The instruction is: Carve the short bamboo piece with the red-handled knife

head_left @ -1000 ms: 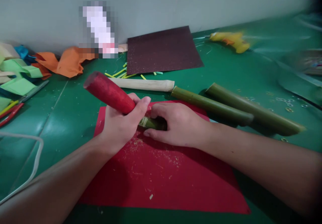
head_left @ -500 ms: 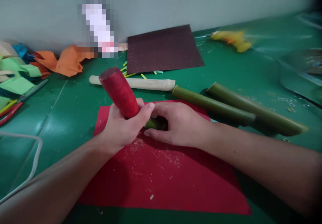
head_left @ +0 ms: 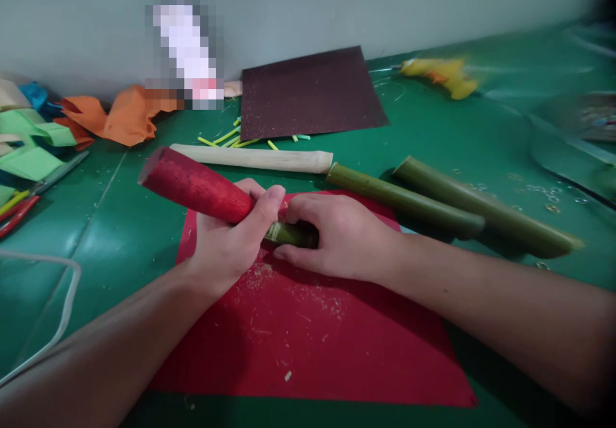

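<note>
My left hand (head_left: 228,242) is wrapped around the thick red handle (head_left: 202,187) of a tool, tilted with its butt up to the left; the tool's working end is hidden behind my fingers. My right hand (head_left: 344,239) grips a short green bamboo piece (head_left: 291,234) from the right, thumb in front and fingers behind. Pale marks show on the bamboo close to my left hand. Both hands are close together over a red sheet (head_left: 308,351) strewn with fine shavings and a small pale chip.
Behind lie a peeled pale stick (head_left: 269,159), two green bamboo lengths (head_left: 409,197) (head_left: 491,210) and a dark brown sheet (head_left: 312,94). A yellow glue gun (head_left: 440,76) is at back right. Left are orange paper (head_left: 129,117), green paper (head_left: 31,149) and red-handled scissors (head_left: 22,213).
The red handle has tipped over to the left and lower, turning with my left hand. More of the bamboo piece shows now; my right hand keeps its hold.
</note>
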`<state>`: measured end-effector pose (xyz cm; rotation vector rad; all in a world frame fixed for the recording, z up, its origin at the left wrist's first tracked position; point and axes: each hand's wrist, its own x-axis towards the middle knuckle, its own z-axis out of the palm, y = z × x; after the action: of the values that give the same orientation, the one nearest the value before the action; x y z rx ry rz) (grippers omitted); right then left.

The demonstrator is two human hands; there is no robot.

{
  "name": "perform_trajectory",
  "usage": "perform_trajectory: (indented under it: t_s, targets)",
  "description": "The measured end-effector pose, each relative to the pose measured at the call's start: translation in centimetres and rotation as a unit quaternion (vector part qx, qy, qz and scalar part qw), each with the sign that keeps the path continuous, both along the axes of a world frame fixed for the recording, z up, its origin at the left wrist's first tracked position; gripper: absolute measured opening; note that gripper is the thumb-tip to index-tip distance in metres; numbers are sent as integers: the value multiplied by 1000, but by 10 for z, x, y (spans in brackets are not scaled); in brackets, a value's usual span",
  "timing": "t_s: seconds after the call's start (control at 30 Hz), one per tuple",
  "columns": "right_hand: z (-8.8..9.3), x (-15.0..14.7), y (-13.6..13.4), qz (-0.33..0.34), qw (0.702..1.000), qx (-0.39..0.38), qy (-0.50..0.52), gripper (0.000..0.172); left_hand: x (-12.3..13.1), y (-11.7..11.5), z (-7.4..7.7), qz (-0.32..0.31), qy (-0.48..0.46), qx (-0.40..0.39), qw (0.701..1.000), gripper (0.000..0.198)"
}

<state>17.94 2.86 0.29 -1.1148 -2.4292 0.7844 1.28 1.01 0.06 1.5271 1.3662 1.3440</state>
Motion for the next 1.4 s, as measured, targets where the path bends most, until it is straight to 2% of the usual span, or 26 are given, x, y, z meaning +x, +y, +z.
perform_trajectory:
  t_s: [0.2, 0.37, 0.77, 1.03, 1.13, 1.23, 1.4]
  targets:
    - [-2, 1, 1, -9, 999, 31, -18, 25, -1, 1, -3, 7, 10, 27, 1000, 23]
    - [-4, 2, 1, -8, 998, 58, -12, 22, -1, -2, -2, -17, 51, 28, 998, 23]
    - [-5, 3, 1, -3, 999, 37, -4, 22, -2, -1, -7, -29, 18, 14, 999, 32]
    - [-5, 2, 2, -8, 999, 39, -8, 26, 4, 1, 1, 30, 14, 3, 999, 18]
    - [-3, 1, 2, -9, 999, 41, -30, 25, 3, 3, 4, 53, -23, 2, 998, 25]
    - [-3, 0, 2, -14, 999, 27, -20, 23, 2, 2, 5, 14, -16, -1, 1000, 37]
    - [-4, 1, 2, -20, 1000, 2, 3, 23, 0, 0, 2, -25, 4, -13, 1000, 38]
